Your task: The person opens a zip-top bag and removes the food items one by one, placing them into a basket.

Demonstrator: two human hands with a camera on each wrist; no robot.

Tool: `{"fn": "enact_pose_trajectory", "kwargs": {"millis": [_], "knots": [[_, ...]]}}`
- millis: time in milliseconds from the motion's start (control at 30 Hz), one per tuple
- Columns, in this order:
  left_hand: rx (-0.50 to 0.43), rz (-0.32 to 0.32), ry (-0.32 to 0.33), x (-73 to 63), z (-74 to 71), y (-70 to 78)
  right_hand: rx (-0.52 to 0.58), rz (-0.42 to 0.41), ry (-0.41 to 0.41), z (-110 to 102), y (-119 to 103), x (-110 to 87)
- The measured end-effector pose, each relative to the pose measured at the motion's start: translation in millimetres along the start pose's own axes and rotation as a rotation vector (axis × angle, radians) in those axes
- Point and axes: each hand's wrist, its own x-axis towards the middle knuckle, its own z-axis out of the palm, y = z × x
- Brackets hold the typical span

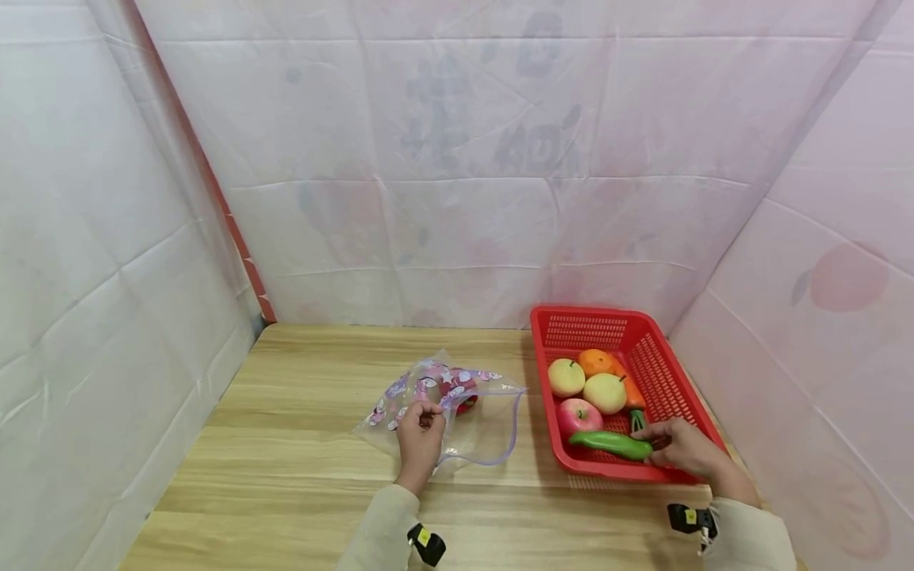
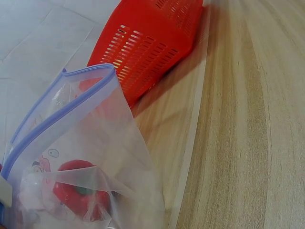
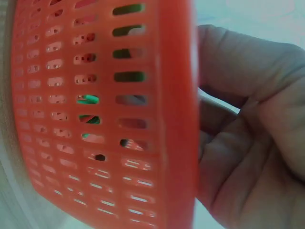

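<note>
A clear zip bag [image 1: 480, 428] with a purple seal and printed pink figures lies on the table, its mouth gaping to the right. My left hand [image 1: 420, 440] pinches the bag's edge. Inside the bag is a red, rounded item [image 2: 81, 191] with a green middle, partly masked by the film and print. My right hand [image 1: 681, 450] reaches over the near right side of the red basket [image 1: 607, 471]. Its fingers and thumb grip the right end of a long green pepper [image 1: 607, 444]. From the right wrist camera the basket wall hides the fingertips.
In the basket are a red apple [image 1: 579, 418], two pale yellow pears [image 1: 566, 378], an orange [image 1: 595, 362] and a carrot [image 1: 632, 394] with a green top. White sheeting [image 1: 457, 222] encloses the wooden table [image 1: 286, 444] at the back and sides.
</note>
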Motion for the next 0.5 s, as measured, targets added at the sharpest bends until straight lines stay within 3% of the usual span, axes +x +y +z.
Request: {"fn": "enact_pose_trajectory", "kwargs": {"millis": [267,500], "knots": [[-0.010,-0.026,-0.017,0.0,-0.4,0.0,-0.059,-0.011,-0.060,-3.0,10.7,9.4],[-0.005,-0.008,-0.009,0.3,0.4,0.4,-0.121,-0.004,-0.077,3.0,15.6,17.6]]}}
